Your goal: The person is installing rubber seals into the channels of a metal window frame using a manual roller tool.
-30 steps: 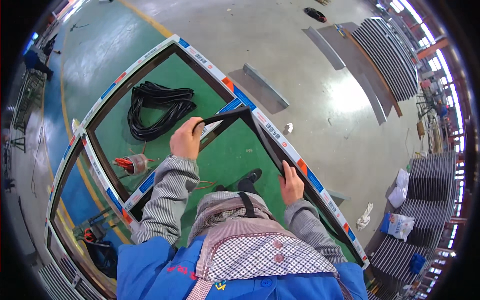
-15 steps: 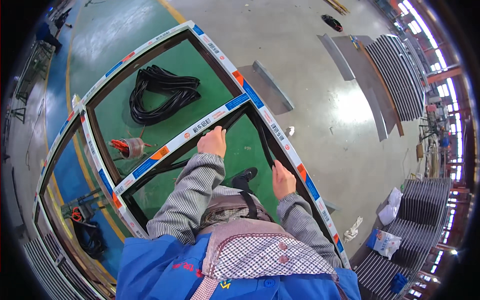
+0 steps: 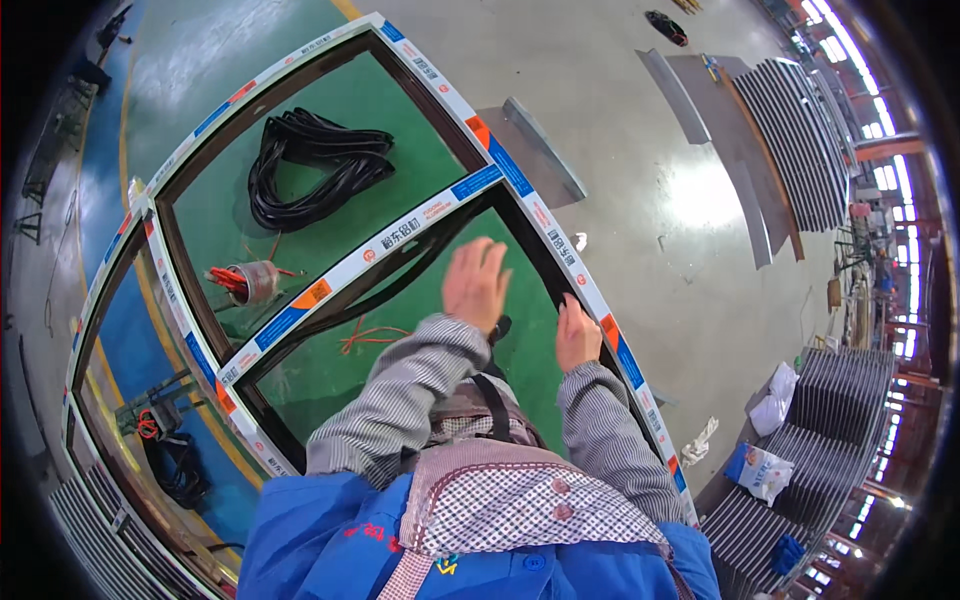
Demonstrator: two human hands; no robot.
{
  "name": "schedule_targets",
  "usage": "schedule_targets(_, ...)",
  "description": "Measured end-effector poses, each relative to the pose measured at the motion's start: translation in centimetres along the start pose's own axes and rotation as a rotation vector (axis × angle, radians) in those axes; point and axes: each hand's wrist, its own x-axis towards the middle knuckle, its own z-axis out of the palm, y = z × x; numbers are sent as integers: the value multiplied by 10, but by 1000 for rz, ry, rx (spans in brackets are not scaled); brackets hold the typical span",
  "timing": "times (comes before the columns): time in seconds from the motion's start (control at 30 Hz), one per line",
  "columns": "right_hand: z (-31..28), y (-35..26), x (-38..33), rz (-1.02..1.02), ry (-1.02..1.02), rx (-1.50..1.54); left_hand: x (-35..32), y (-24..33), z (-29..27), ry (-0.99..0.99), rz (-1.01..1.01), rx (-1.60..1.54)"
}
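Apron point(image 3: 540, 510), checked along its upper part, and blue jacket point(image 3: 300, 540) fill the near side, with striped sleeves point(image 3: 400, 385) reaching out over a large frame point(image 3: 550, 236) covered in white film with blue and orange patches. The left hand point(image 3: 477, 285) hangs over the frame's near opening, its fingers loosely apart and nothing visible between them. The right hand point(image 3: 577, 333) is at the inner edge of the frame's right-hand bar, its fingertips against the dark lining there (whether they pinch anything, I cannot tell). A black strip point(image 3: 388, 292) runs along the near edge of the crossbar point(image 3: 400, 236) and sags away from it midway; toward the opening's far right corner it blends into the dark inner edge.

On the green floor point(image 3: 528, 385), seen through this opening, lies a thin orange-red cord point(image 3: 352, 343). A white rag point(image 3: 700, 442) lies just beside the frame's right-hand edge, and a blue-and-white bag point(image 3: 768, 472) rests on a ribbed stack point(image 3: 850, 385) to its right. Beyond the crossbar, a bucket point(image 3: 262, 283) of red things sits near the next opening's left corner, and a black coil point(image 3: 330, 145) lies farther on. Outside the frame's right-hand edge lies a grey metal channel point(image 3: 545, 150); farther right is another stack of ribbed pieces point(image 3: 790, 140).
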Motion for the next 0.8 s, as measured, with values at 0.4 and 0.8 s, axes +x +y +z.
schedule_targets(0.4, -38, -36, -1, -236, 181, -36, 6, 20, 80, -473, -940, -1168)
schedule_targets(0.8, -37, -8, 19, -83, 133, -180, 1, 31, 93, -383, -911, -1159)
